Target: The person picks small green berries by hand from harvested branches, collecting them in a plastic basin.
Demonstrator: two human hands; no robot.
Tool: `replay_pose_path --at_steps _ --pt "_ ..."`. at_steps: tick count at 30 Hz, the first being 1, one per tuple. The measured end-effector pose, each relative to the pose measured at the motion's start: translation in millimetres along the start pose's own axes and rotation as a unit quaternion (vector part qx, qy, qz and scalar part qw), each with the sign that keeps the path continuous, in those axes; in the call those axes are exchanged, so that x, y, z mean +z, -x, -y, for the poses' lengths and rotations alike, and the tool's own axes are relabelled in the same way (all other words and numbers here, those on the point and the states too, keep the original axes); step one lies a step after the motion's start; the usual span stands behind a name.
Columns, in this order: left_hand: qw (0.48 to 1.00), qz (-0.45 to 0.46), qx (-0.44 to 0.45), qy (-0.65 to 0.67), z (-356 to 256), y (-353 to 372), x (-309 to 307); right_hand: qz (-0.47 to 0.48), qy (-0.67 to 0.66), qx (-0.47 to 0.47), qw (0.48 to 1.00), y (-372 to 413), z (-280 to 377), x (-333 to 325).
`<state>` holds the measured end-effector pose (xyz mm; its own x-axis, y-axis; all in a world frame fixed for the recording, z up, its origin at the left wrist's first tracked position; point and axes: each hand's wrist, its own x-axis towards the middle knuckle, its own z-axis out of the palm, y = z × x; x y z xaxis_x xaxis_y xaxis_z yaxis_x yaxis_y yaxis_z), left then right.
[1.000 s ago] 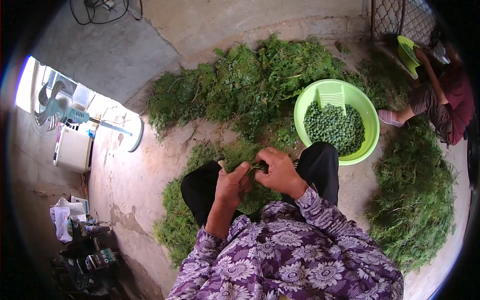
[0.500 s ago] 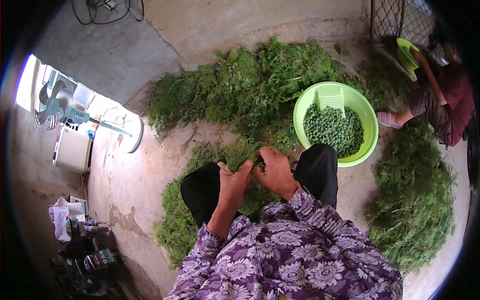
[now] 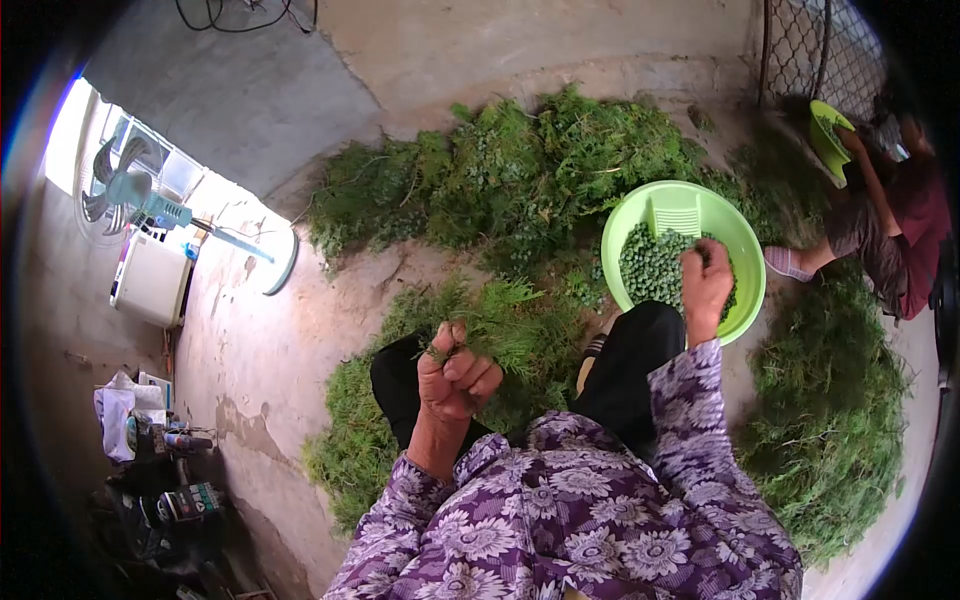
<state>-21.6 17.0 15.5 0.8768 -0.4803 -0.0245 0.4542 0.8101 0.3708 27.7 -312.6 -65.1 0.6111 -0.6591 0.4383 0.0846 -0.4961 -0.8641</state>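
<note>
My left hand [image 3: 452, 382] is closed around a feathery evergreen sprig [image 3: 505, 325], held above my lap between the knees. Over the right part of a lime-green plastic basin [image 3: 752, 262] is my right hand [image 3: 706, 283], its fingers curled; whatever they may hold is hidden. Small round bluish-green cones [image 3: 648, 268] cover the bottom of the basin, which has a ribbed washboard [image 3: 676, 218] moulded into its far side. Cut evergreen branches [image 3: 350, 435] lie on the floor by my left leg.
A long heap of evergreen branches [image 3: 500, 170] lies along the wall, and another pile [image 3: 830, 430] is at right. A co-worker [image 3: 905, 230] sits at far right with a green basin [image 3: 828, 135]. A standing fan [image 3: 150, 208] and a white box [image 3: 150, 278] are at left.
My right hand has left my left hand and moved right, over the basin. My left hand still holds greenery, now turned with its fingers upward. The view has shifted slightly.
</note>
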Motion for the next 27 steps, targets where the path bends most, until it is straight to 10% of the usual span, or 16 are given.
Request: replay_pose_path --at_steps 3,7,13,17,20,23,27 --pt "0.999 0.031 -0.008 0.031 0.3 0.8 -4.8 -0.094 0.277 -0.160 0.943 -37.3 -25.4 -10.6" --pt "0.997 0.065 -0.026 0.028 3.0 3.1 -9.1 -0.010 0.328 -0.052 0.943 -29.1 -65.4 -9.4" --pt "0.983 0.111 -0.078 -0.126 -2.5 2.8 10.2 0.172 0.188 0.101 0.962 24.8 -64.1 23.5" --pt "0.927 -0.081 -0.028 -0.365 -10.6 7.0 34.4 0.187 0.067 0.088 0.976 31.6 -53.2 41.5" --pt "0.878 -0.198 -0.019 -0.435 -28.5 7.1 39.4 0.254 -0.330 0.328 0.848 36.2 -26.8 44.4" --pt "0.899 -0.108 -0.016 -0.425 -48.3 13.0 31.7 0.319 -0.439 0.403 0.737 50.9 -32.8 48.1" --pt "0.735 -0.098 0.032 -0.670 -40.6 13.4 43.1 0.372 -0.418 0.401 0.726 60.1 -33.1 54.5"
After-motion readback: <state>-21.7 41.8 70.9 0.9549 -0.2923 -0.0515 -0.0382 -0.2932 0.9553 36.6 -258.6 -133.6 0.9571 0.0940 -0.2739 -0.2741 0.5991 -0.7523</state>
